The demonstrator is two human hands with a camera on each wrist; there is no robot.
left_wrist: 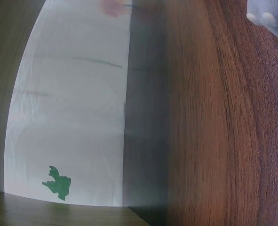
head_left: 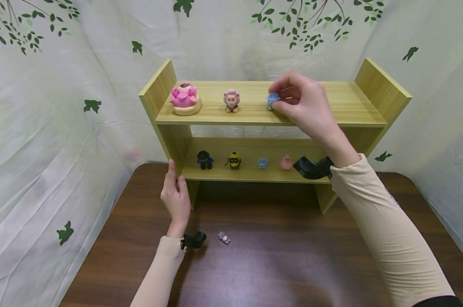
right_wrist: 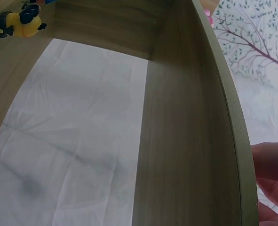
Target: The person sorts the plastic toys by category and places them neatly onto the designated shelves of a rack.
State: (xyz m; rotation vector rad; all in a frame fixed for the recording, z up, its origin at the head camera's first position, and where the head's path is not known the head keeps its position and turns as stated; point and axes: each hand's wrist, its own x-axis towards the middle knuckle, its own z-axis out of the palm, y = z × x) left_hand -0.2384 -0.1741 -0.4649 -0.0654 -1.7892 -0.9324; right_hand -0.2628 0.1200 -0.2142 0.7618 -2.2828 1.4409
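Note:
Over the upper board of a light wooden shelf (head_left: 327,111), my right hand (head_left: 306,100) pinches a small light-blue figurine (head_left: 271,100) between thumb and fingers. Part of the figurine is hidden behind the fingertips. In the right wrist view, the fingers (right_wrist: 273,162) show past the upper board's front edge. To the figurine's left stand a pink-maned figurine (head_left: 231,101) and a pink bear figure on a round cream base (head_left: 187,102). My left hand (head_left: 176,198), index finger straight and pointing up, rests at the shelf's lower left side panel.
Along the lower board stand a black-and-blue figurine (head_left: 205,160), a yellow-and-black one (head_left: 234,160), a small blue one (head_left: 262,163) and a pink one (head_left: 286,163). A small grey figurine (head_left: 224,238) lies on the brown table (head_left: 269,264). Behind hangs a leaf-printed curtain (head_left: 223,38).

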